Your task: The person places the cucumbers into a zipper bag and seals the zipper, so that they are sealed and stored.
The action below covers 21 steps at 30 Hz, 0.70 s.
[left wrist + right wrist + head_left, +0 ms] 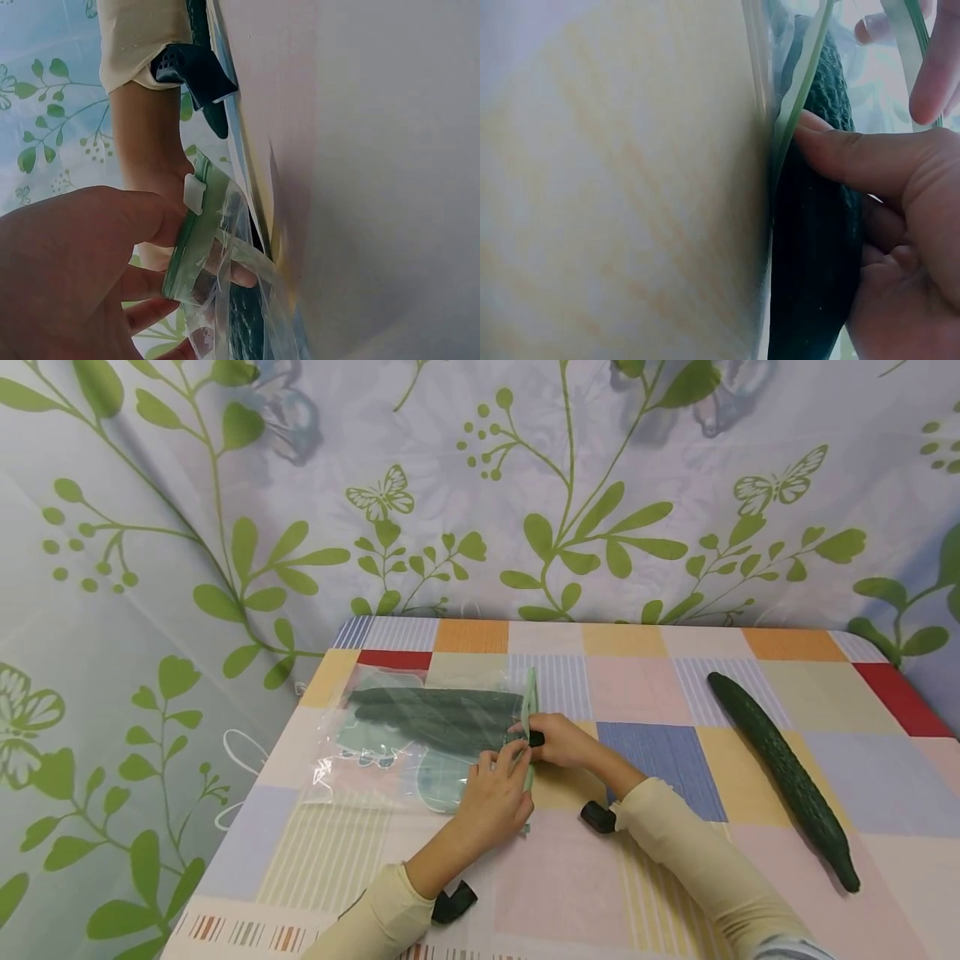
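Note:
A clear zip bag (442, 777) with a green edge lies at the table's left, dark green cucumbers (450, 710) inside it. My left hand (491, 802) holds the near part of its mouth; in the left wrist view the thumb and fingers of the left hand (82, 262) pinch the green zip strip (196, 240) beside a white slider (193, 194). At the mouth, my right hand (561, 741) grips the end of a cucumber (536, 738). The right wrist view shows the right hand (900, 202) round that cucumber (814, 255), its thumb by the bag's green edge (802, 90).
Another cucumber (787, 777) lies slantwise on the right side of the patchwork-patterned table (577, 877). Black devices sit at both wrists, the left one (453, 902) and the right one (598, 817). A leaf-patterned curtain (450, 493) hangs behind the table.

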Each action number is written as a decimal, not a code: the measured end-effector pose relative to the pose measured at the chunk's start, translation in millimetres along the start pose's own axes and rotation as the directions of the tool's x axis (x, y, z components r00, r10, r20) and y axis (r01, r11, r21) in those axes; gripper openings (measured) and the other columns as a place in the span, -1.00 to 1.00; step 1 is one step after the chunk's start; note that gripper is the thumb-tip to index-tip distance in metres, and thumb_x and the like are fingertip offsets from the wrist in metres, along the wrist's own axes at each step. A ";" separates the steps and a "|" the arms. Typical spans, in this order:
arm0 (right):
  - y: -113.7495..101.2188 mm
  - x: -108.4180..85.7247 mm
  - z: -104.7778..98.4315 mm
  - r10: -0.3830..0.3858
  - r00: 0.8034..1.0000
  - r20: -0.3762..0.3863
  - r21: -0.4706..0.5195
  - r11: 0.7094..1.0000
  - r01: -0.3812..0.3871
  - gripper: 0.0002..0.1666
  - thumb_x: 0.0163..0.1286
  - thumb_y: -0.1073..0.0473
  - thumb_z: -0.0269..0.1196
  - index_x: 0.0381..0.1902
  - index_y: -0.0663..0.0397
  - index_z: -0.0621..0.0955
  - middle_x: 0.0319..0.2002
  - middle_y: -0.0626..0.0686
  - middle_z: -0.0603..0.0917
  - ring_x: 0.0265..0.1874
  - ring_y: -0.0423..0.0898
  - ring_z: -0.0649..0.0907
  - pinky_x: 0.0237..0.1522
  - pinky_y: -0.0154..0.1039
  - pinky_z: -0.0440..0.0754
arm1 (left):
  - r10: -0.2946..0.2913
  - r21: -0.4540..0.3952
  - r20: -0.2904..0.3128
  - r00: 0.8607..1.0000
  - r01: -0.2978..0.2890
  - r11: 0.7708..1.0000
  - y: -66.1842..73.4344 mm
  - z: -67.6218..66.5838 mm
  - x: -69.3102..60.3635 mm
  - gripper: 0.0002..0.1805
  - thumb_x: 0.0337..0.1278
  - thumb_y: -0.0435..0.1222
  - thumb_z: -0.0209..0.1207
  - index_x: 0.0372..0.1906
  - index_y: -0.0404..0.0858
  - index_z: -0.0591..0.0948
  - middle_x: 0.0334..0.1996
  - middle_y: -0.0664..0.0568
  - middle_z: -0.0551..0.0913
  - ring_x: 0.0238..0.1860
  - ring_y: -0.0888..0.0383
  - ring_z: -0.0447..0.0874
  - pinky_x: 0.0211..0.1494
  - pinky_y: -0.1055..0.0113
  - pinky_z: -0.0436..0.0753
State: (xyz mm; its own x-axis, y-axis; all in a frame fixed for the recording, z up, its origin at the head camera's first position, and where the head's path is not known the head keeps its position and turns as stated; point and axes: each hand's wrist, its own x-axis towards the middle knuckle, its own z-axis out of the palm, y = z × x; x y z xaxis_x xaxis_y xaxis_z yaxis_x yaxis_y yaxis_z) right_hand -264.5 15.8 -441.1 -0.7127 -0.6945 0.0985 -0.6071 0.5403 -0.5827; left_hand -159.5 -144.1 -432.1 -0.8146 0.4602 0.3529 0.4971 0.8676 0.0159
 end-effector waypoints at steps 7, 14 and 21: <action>-1.3 -2.9 0.0 0.042 0.999 0.006 -0.003 0.999 -0.042 -0.66 0.14 0.16 0.28 -0.13 0.18 0.56 0.01 0.10 0.61 0.01 0.10 0.57 -0.04 -0.09 0.53 | -0.002 -0.001 0.002 1.000 0.002 1.000 0.5 0.6 -0.3 -0.43 -0.03 -0.13 0.16 0.15 -0.23 0.46 0.18 0.01 0.33 -0.14 0.02 0.41 -0.33 0.26 0.44; 1.3 -9.5 -4.4 0.066 0.998 -0.008 -0.018 0.998 -0.066 -0.75 0.11 0.15 0.30 -0.27 0.14 0.55 -0.08 0.09 0.64 -0.16 0.04 0.61 -0.20 -0.18 0.53 | -0.002 -0.004 0.017 1.000 0.002 1.000 1.6 2.0 0.5 -0.43 -0.03 -0.13 0.16 0.16 -0.23 0.46 0.18 0.00 0.32 -0.13 0.02 0.41 -0.32 0.25 0.46; 13.4 -24.3 -15.5 0.095 0.995 -0.032 -0.027 0.995 -0.096 -0.54 0.10 0.17 0.32 -0.02 0.22 0.57 -0.08 0.18 0.61 -0.14 0.08 0.60 -0.17 -0.07 0.54 | -0.025 -0.021 0.058 0.998 0.027 0.999 1.0 0.8 0.2 -0.40 0.00 -0.12 0.16 0.20 -0.24 0.43 0.21 0.01 0.29 -0.10 0.02 0.38 -0.27 0.24 0.44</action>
State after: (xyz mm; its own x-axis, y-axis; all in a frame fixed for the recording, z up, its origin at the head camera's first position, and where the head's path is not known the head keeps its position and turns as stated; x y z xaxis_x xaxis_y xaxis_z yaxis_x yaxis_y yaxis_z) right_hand -260.8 47.3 -438.8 -0.7779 -0.6246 0.0683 -0.5452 0.6170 -0.5674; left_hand -159.4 -143.0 -432.8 -0.8430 0.4483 0.2972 0.4814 0.8753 0.0450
